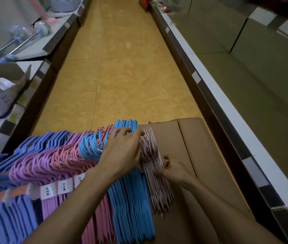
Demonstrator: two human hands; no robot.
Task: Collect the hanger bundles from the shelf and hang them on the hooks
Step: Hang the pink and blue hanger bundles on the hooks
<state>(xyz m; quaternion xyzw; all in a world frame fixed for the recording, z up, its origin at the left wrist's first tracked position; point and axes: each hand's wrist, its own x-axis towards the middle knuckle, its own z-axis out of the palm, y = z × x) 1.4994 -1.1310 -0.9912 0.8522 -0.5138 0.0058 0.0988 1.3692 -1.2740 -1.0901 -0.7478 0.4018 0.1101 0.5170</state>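
A row of hanger bundles lies in front of me: periwinkle (pixel 4 208), lilac (pixel 34 166), pink (pixel 65 155) and bright blue (pixel 131 199). At the right end is a pale pink-and-white striped bundle (pixel 159 191) resting on a cardboard box (pixel 210 173). My left hand (pixel 122 154) lies over the tops of the blue and striped bundles, fingers curled around the striped bundle's hooks. My right hand (pixel 173 169) pinches the striped bundle's right side at mid-height. Both hands hold that one bundle.
A yellow tiled aisle floor (pixel 122 67) runs ahead. A bare shelf (pixel 245 103) with a white edge strip lines the right side. Shelves on the left (pixel 34 55) carry rods, boxes and packaged goods. White labels (pixel 60 187) band the lilac and pink bundles.
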